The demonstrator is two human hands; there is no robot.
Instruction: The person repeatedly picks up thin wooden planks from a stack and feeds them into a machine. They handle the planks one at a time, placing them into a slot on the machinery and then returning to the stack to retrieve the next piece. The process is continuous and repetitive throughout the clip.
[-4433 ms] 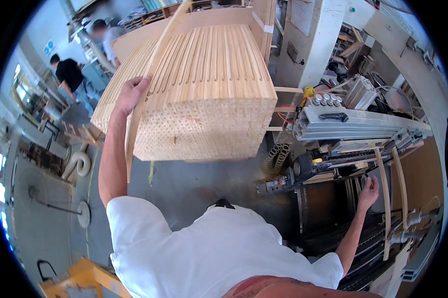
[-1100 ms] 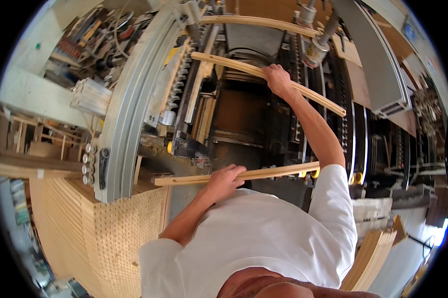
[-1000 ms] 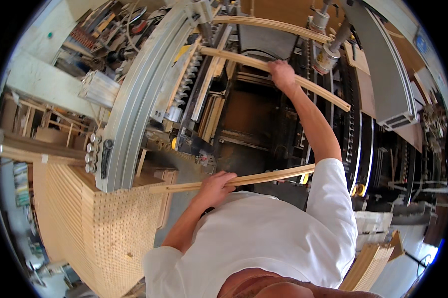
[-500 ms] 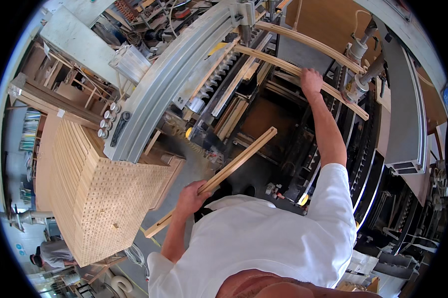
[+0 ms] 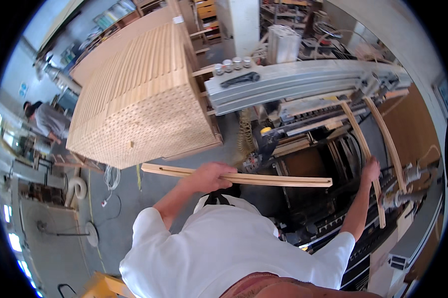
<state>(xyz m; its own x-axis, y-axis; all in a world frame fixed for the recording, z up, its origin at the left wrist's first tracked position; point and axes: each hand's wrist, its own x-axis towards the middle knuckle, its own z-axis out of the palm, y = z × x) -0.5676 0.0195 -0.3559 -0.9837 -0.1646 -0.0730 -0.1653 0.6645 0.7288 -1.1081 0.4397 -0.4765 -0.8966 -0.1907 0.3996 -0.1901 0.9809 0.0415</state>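
My left hand is closed around a long pale wooden strip, which lies nearly crosswise in front of me and has a slot near its left end. Over on the right, my right hand grips a second wooden strip that rests across the machine. Beyond that one, a third strip runs roughly alongside it, its near end by a metal cylinder. The fingers of my right hand are partly hidden.
A large stack of wooden strips with holed ends stands at the left front. The machine's grey metal beam carries a black wrench and several round metal pieces. Far left, another person bends over. A cable lies on the floor.
My view has turned left toward the stack. The strip in my left hand has swung from slanting to nearly level. My right hand still holds the strip on the machine.
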